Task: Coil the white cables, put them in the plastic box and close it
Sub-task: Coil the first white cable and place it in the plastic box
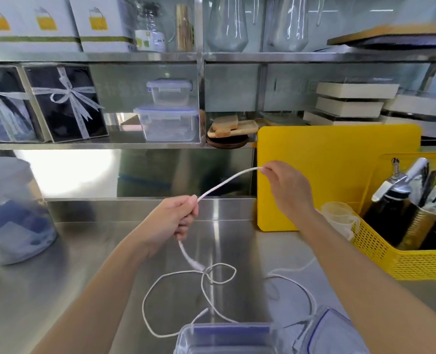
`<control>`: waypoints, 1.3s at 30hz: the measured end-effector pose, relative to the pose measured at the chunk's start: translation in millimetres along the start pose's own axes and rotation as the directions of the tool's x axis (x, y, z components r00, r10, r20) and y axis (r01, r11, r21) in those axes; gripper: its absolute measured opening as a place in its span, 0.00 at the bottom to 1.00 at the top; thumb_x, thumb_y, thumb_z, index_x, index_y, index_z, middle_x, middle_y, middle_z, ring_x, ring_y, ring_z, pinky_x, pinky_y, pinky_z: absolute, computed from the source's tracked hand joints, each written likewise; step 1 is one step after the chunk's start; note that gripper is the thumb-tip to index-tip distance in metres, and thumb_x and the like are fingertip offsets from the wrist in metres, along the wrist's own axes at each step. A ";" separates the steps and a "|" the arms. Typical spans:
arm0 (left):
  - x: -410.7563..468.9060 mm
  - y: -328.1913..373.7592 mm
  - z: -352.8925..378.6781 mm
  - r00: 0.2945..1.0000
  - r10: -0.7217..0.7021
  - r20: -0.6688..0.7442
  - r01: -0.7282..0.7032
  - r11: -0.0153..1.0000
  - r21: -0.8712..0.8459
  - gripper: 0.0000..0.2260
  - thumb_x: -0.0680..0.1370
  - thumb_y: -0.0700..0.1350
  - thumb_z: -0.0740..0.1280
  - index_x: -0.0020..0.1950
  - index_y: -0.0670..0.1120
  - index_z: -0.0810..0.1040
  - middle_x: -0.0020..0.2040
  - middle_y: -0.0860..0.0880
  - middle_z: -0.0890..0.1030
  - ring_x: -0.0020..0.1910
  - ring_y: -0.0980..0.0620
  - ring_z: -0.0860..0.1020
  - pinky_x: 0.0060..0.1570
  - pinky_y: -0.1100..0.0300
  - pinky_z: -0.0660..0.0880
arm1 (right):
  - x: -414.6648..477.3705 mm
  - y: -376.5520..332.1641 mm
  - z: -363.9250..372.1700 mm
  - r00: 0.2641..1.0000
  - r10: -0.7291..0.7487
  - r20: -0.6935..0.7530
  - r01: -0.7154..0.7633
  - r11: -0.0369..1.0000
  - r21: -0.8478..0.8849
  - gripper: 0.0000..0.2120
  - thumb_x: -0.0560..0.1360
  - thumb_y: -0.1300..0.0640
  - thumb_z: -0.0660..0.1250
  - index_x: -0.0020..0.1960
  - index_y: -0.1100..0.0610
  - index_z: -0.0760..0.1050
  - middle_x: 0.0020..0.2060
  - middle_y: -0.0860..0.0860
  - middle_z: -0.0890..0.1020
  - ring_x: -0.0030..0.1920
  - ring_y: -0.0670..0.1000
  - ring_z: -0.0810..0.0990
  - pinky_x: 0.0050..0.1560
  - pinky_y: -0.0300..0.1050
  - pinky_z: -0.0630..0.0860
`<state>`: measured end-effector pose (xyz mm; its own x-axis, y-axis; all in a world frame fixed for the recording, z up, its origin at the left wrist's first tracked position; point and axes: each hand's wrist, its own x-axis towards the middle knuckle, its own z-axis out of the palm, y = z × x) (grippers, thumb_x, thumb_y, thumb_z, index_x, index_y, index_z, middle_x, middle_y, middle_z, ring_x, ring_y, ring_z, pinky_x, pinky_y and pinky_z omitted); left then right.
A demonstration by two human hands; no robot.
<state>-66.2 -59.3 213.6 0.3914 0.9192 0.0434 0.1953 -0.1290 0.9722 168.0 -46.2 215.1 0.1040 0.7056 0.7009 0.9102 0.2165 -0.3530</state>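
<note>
A white cable [227,181] stretches taut in the air between my two hands. My left hand [178,217] is closed in a fist around it, and my right hand [285,187] pinches its far end, higher and to the right. Below my left hand the cable hangs down and lies in loose loops [176,297] on the steel counter. A second white cable [301,284] curves under my right forearm. An open clear plastic box [227,335] sits at the bottom edge, its blue-trimmed lid [331,330] lying beside it on the right.
A yellow cutting board [339,159] leans at the back right, beside a yellow mesh basket [416,259] with bottles and utensils. A large lidded container [10,213] stands at the left. Shelves behind hold stacked clear boxes [168,116] and gift boxes.
</note>
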 end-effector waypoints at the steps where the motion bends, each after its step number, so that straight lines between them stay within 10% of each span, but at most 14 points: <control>1: -2.8 -3.0 -3.1 1.000 -0.011 -0.003 0.011 1.000 -0.015 0.15 0.82 0.47 0.55 0.37 0.44 0.68 0.23 0.54 0.61 0.22 0.56 0.57 0.24 0.66 0.57 | 0.7 6.4 -1.0 0.998 0.067 -0.014 -0.067 0.998 -0.019 0.12 0.79 0.53 0.56 0.53 0.58 0.75 0.45 0.56 0.81 0.42 0.55 0.77 0.36 0.46 0.71; 5: -11.7 -12.7 -5.2 0.998 -0.048 0.028 0.053 0.974 -0.220 0.14 0.82 0.46 0.54 0.37 0.44 0.67 0.23 0.55 0.60 0.21 0.58 0.55 0.22 0.66 0.51 | -9.0 14.7 1.3 0.988 0.156 -0.011 -0.154 0.984 0.084 0.11 0.77 0.50 0.60 0.52 0.57 0.71 0.37 0.53 0.76 0.36 0.54 0.74 0.34 0.49 0.72; 8: -15.8 -14.7 -17.1 0.997 -0.033 -0.071 -0.024 0.739 -0.673 0.13 0.81 0.46 0.54 0.40 0.44 0.70 0.24 0.53 0.62 0.18 0.59 0.57 0.18 0.67 0.53 | -32.4 35.1 13.3 0.972 0.168 0.162 -0.210 0.931 0.299 0.03 0.76 0.56 0.63 0.48 0.56 0.72 0.37 0.57 0.76 0.35 0.55 0.72 0.33 0.45 0.68; 12: -14.8 -12.4 -28.1 0.989 -0.049 -0.143 -0.095 0.527 -0.844 0.13 0.80 0.47 0.54 0.46 0.43 0.74 0.25 0.52 0.65 0.18 0.58 0.60 0.18 0.67 0.54 | -59.2 34.2 29.0 0.862 -0.050 0.504 0.063 0.998 -0.008 0.05 0.77 0.57 0.62 0.50 0.55 0.75 0.47 0.54 0.79 0.46 0.54 0.77 0.42 0.44 0.69; 15: -11.7 -13.6 -27.0 0.982 -0.083 -0.169 -0.076 0.646 -0.760 0.12 0.81 0.45 0.54 0.49 0.42 0.75 0.25 0.52 0.67 0.19 0.58 0.61 0.19 0.67 0.56 | -57.6 -16.3 22.6 0.573 -0.164 0.803 0.317 0.948 -0.032 0.06 0.76 0.56 0.62 0.52 0.53 0.74 0.52 0.50 0.79 0.48 0.50 0.74 0.45 0.44 0.67; 18: -10.2 -20.3 -20.8 0.974 -0.108 -0.199 0.003 0.885 -0.466 0.13 0.82 0.43 0.53 0.51 0.41 0.76 0.28 0.50 0.75 0.22 0.55 0.70 0.23 0.65 0.67 | -51.3 -66.2 1.1 0.480 -0.320 0.817 0.374 0.917 0.139 0.05 0.75 0.57 0.63 0.50 0.53 0.77 0.49 0.49 0.80 0.49 0.50 0.76 0.47 0.45 0.72; 25: -28.9 -18.5 -1.8 0.990 -0.103 0.095 0.126 0.952 -0.280 0.17 0.82 0.43 0.52 0.46 0.39 0.78 0.30 0.41 0.81 0.23 0.49 0.77 0.29 0.60 0.76 | -29.6 -93.4 -18.3 0.733 -0.436 0.522 0.334 0.900 0.281 0.09 0.78 0.55 0.59 0.49 0.54 0.78 0.43 0.48 0.79 0.43 0.47 0.74 0.45 0.46 0.72; 33: -29.3 -17.1 2.9 0.960 -0.052 0.276 0.227 0.722 -0.654 0.14 0.76 0.51 0.56 0.38 0.43 0.72 0.18 0.53 0.61 0.17 0.58 0.54 0.21 0.65 0.53 | -31.3 -66.6 1.2 0.834 -0.184 0.519 0.040 0.960 0.276 0.09 0.77 0.51 0.60 0.40 0.51 0.72 0.30 0.45 0.74 0.33 0.47 0.72 0.34 0.43 0.68; 39: -27.4 -13.4 -9.9 0.839 0.287 0.463 0.306 0.454 -0.837 0.16 0.82 0.47 0.52 0.51 0.38 0.75 0.29 0.49 0.63 0.26 0.53 0.61 0.28 0.62 0.61 | -33.4 -52.4 -0.3 0.867 -0.012 0.498 -0.300 0.785 0.541 0.04 0.76 0.57 0.64 0.44 0.52 0.69 0.29 0.49 0.74 0.24 0.42 0.71 0.22 0.30 0.65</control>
<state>-88.5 -79.0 201.7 0.8003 0.5618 0.2095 -0.5441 0.5337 0.6473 117.0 -81.4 210.4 -0.1209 0.9452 0.3032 0.4668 0.3237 -0.8230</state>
